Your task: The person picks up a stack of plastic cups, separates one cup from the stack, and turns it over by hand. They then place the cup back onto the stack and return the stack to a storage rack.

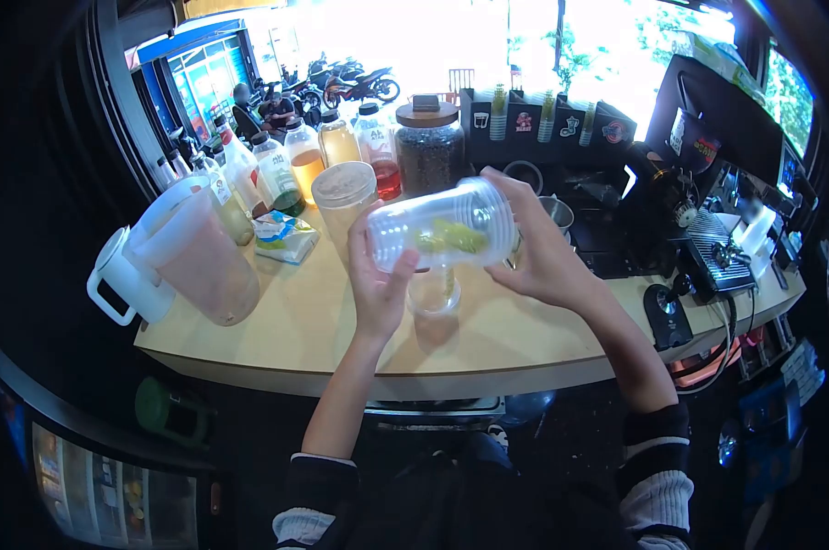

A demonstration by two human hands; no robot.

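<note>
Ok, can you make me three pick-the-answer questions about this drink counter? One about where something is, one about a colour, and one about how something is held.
1. Where is the white pitcher?
A. counter's left end
B. on the floor
C. by the black machine

2. What colour are the bits inside the cup?
A. blue
B. green
C. pink

3. How is the cup held?
A. upright
B. upside down
C. on its side

Answers:
1 A, it stands at the left edge of the counter.
2 B, green shows through the clear wall.
3 C, left hand and right hand hold it sideways.
</note>
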